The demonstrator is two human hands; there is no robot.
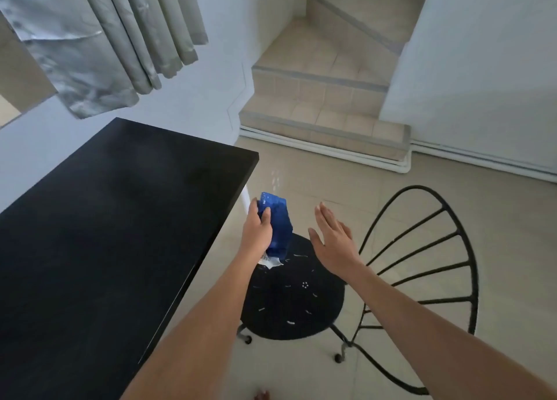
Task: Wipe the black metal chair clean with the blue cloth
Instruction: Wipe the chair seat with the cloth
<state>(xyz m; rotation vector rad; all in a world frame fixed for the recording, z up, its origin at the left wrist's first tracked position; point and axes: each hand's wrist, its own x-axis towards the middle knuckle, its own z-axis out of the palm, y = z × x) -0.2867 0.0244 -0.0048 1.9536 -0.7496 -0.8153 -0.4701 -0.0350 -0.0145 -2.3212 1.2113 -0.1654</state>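
Observation:
The black metal chair [422,267] stands on the tiled floor right of the table, its round dark seat [295,306] speckled with small white marks and its fan-shaped wire back to the right. My left hand [257,233] grips the blue cloth [278,227], which hangs folded above the seat's far left edge, a white tag dangling at its lower end. My right hand [333,242] hovers flat with fingers spread above the seat's far right side, holding nothing and not touching the chair.
A black table [105,224] fills the left, its corner close to the cloth. Tiled steps [325,98] rise ahead between white walls. Grey curtains [105,37] hang at upper left. Beige floor tiles surround the chair.

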